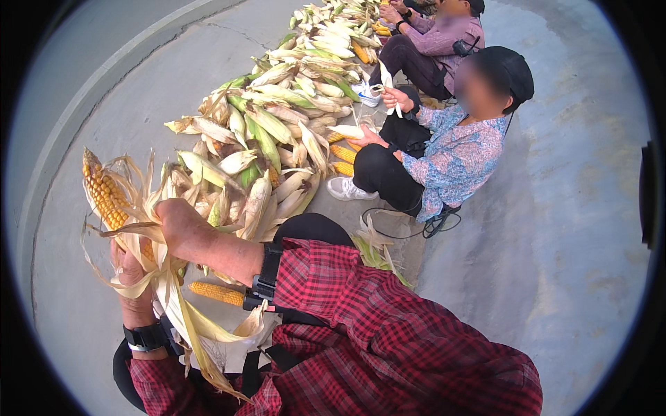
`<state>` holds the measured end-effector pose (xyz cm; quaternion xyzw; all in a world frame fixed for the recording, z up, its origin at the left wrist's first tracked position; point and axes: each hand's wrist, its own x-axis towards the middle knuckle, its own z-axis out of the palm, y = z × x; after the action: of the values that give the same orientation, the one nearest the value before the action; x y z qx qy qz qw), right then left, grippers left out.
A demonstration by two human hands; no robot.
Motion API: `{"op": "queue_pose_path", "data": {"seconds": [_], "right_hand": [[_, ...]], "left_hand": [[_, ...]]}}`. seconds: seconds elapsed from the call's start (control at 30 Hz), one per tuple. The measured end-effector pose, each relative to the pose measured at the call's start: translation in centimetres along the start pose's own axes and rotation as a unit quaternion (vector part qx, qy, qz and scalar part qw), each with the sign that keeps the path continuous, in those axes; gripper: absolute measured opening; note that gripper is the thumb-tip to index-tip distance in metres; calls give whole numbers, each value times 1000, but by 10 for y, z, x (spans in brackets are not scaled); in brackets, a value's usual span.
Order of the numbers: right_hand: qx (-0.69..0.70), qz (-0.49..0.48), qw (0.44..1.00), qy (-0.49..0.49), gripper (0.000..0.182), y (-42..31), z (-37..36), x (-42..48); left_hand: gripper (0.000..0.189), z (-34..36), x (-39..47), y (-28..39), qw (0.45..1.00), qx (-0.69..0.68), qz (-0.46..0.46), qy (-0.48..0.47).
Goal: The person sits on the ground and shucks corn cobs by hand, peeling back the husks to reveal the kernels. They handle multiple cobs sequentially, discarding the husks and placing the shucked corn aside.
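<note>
A partly husked ear of yellow corn (108, 200) is held up at the left, its kernels bare near the tip and dry husk leaves (179, 307) hanging from its base. My left hand (130, 268) grips the ear low down, partly covered by husk. Over the husk beside the kernels, my right hand (182, 226) is closed on the peeled leaves. A bare corn cob with kernels (216, 293) lies on the ground below my right wrist. Beyond my hands spreads a long heap of unhusked corn ears (260, 130).
A co-worker in a patterned shirt (458, 151) sits to the right of the heap, holding husks. Another person (437, 41) sits farther back. Husked ears (343, 154) lie by the nearer co-worker's shoe. Loose husks (380, 249) and a black cable (442, 223) lie on the concrete.
</note>
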<state>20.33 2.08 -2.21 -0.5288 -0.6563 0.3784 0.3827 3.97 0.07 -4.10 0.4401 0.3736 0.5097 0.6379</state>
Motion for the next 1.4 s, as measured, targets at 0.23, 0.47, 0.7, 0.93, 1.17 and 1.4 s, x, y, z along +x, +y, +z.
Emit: {"op": "queue_pose_path", "data": {"seconds": [0.23,0.47,0.7,0.93,1.17,1.4], "right_hand": [[-15,-18,998,-59,31,3,0,0],[-62,-21,996,-52,43,-4,-2,7],[-38,-19,999,-2,39,-1,2,8],[37,3,998,-41,31,-8,-14,6],[8,-22,999,-30,27,1,-6,10],[31,-132,984,118,17,27,4,10]], "left_hand": [[29,-18,3,-31,915,383,128,3],[39,-2,6,-14,995,91,23,24],[41,17,7,2,998,-46,-48,21],[40,-3,4,-14,999,16,-22,47],[36,-25,4,-27,927,342,133,73],[42,5,-3,-3,993,11,45,106]]}}
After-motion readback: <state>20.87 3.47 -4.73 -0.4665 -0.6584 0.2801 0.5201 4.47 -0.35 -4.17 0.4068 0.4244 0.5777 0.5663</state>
